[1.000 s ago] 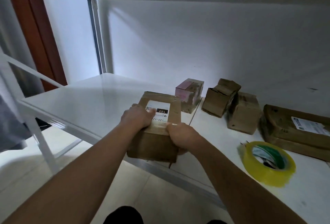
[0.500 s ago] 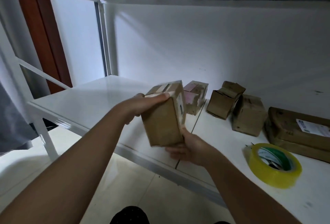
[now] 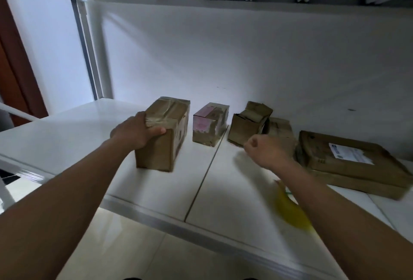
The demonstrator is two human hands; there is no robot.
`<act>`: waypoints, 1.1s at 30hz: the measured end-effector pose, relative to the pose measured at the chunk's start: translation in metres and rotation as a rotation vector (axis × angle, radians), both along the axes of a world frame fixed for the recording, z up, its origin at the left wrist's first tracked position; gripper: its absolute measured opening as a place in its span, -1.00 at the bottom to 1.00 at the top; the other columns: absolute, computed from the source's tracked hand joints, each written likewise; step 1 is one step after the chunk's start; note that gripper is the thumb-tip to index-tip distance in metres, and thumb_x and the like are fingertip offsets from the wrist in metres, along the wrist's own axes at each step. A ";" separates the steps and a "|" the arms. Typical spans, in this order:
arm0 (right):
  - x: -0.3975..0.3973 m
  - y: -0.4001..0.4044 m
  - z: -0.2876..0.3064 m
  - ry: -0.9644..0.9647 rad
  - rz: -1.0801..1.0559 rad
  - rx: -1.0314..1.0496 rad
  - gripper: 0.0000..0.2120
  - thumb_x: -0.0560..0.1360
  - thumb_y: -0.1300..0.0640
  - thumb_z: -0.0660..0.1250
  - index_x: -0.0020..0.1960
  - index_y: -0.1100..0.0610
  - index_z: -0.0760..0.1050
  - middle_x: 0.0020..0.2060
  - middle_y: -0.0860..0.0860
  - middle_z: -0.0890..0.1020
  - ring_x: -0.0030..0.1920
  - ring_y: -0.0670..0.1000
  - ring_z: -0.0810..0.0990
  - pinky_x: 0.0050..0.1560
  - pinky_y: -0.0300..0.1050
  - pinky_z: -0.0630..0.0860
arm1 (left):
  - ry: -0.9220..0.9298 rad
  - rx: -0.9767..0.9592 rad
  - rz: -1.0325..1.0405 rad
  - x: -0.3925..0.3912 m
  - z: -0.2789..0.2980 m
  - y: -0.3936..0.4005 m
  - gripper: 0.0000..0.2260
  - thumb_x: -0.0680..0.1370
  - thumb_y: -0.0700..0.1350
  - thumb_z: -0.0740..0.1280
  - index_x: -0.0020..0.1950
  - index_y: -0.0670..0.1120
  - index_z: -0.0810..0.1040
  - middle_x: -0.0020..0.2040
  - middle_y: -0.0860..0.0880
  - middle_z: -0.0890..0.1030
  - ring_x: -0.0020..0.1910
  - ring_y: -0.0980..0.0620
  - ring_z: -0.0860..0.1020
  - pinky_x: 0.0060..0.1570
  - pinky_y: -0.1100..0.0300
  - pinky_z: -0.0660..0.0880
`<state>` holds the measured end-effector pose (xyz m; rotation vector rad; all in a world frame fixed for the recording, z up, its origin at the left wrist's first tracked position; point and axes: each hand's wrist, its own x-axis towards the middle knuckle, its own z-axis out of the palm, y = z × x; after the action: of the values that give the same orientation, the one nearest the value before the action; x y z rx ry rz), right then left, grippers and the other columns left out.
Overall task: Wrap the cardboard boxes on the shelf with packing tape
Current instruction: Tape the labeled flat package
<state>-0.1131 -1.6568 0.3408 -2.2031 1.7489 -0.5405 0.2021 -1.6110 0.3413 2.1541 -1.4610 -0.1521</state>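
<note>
A taped cardboard box (image 3: 164,136) stands on its side on the white shelf (image 3: 67,136). My left hand (image 3: 136,131) grips its near top edge, thumb across the front face. My right hand (image 3: 266,151) hovers over the shelf with fingers curled and nothing in it, in front of two small crumpled boxes (image 3: 248,123). A box with a pink label (image 3: 209,123) stands between them and the held box. The yellow tape roll (image 3: 290,209) lies near the front edge, mostly hidden behind my right forearm.
A large flat box with a white shipping label (image 3: 348,161) lies at the right on another flat box. The shelf above hangs low overhead. White uprights (image 3: 98,56) stand at the back left, and tiled floor shows below the shelf's front edge.
The box was lifted from the front edge, turned, and set down further back on the shelf. My right hand let go of it and moved right, towards the small boxes.
</note>
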 end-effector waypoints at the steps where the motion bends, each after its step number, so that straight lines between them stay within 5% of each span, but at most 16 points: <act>1: -0.020 -0.008 0.001 0.057 -0.080 -0.062 -0.77 0.57 0.02 0.17 -0.15 0.09 0.52 -0.11 0.10 0.59 -0.16 0.02 0.51 -0.17 -0.12 0.42 | 0.053 -0.054 -0.059 0.004 -0.005 -0.005 -0.39 0.48 0.22 0.35 0.40 -0.07 0.33 0.26 -0.13 0.50 0.20 -0.16 0.48 0.07 0.00 0.40; 3: -0.060 -0.020 -0.004 0.201 -0.280 -0.177 -0.65 0.57 -0.11 0.16 0.19 0.09 0.47 0.20 0.14 0.51 0.18 0.14 0.46 0.16 0.01 0.41 | 0.153 -0.137 -0.134 0.011 -0.015 -0.013 -0.39 0.48 0.16 0.39 0.42 -0.09 0.32 0.29 -0.19 0.47 0.22 -0.19 0.46 0.16 -0.05 0.41; 6: -0.113 -0.026 -0.021 0.261 -0.512 -0.116 -0.32 0.52 -0.28 0.15 0.48 0.10 0.17 0.46 0.13 0.25 0.46 0.18 0.16 0.41 0.20 0.13 | 0.161 -0.174 -0.029 0.005 -0.031 -0.023 -0.15 0.33 0.38 0.34 0.48 -0.03 0.22 0.37 -0.22 0.37 0.35 -0.26 0.35 0.30 -0.19 0.32; 10: -0.150 -0.027 -0.053 0.294 -0.590 0.067 -0.18 0.43 -0.38 0.22 0.52 0.03 0.07 0.51 0.03 0.13 0.51 0.11 0.01 0.37 0.40 0.03 | 0.212 -0.274 0.087 -0.014 -0.049 -0.026 0.04 0.18 0.48 0.22 0.53 0.02 0.03 0.48 -0.21 0.23 0.45 -0.26 0.20 0.35 -0.26 0.21; 16: -0.146 -0.035 -0.048 0.143 -0.659 0.094 -0.05 0.36 -0.46 0.22 0.52 0.09 0.06 0.49 0.07 0.15 0.49 0.17 0.04 0.33 0.46 0.06 | 0.122 -0.328 0.228 -0.040 -0.067 -0.028 -0.10 0.41 0.38 0.29 0.55 0.10 -0.13 0.56 -0.15 -0.09 0.51 -0.22 0.04 0.37 -0.29 0.12; 20: -0.143 -0.036 -0.052 0.044 -0.604 -0.004 -0.18 0.43 -0.28 0.30 0.48 0.18 0.13 0.40 0.15 0.24 0.42 0.24 0.14 0.30 0.27 0.31 | 0.106 -0.309 0.241 -0.049 -0.061 -0.025 -0.11 0.43 0.35 0.28 0.56 0.07 -0.15 0.57 -0.12 -0.13 0.52 -0.19 -0.02 0.38 -0.26 0.10; 27: -0.160 -0.024 -0.051 -0.047 -0.570 -0.218 -0.45 0.47 -0.08 0.29 0.29 0.29 0.37 0.21 0.26 0.45 0.26 0.27 0.36 0.19 0.18 0.44 | -0.113 -0.240 0.192 -0.053 -0.054 -0.008 -0.16 0.51 0.29 0.21 0.57 -0.04 -0.17 0.57 -0.12 -0.19 0.54 -0.13 -0.18 0.44 -0.21 -0.04; 30: -0.172 -0.017 -0.032 -0.229 -0.618 -0.427 -0.60 0.46 -0.01 0.27 0.10 0.32 0.47 0.00 0.30 0.56 0.05 0.28 0.52 0.05 0.12 0.51 | -0.230 -0.380 0.087 -0.061 -0.050 0.000 -0.26 0.54 0.14 0.27 0.55 -0.19 0.04 0.56 -0.21 0.01 0.53 -0.21 -0.07 0.44 -0.20 -0.04; 33: -0.175 -0.007 -0.007 -0.563 -0.742 -0.556 -0.60 0.49 -0.05 0.20 0.13 0.25 0.45 -0.01 0.20 0.56 0.01 0.18 0.53 0.10 0.11 0.45 | -0.300 -0.565 -0.087 -0.074 -0.040 0.008 -0.36 0.50 0.04 0.29 0.46 -0.29 0.23 0.47 -0.27 0.24 0.46 -0.30 0.16 0.40 -0.17 0.09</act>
<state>-0.2882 -1.6643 0.3338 -1.3254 2.1827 -1.7855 0.1279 -1.6033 0.3014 1.6975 -1.5283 0.5160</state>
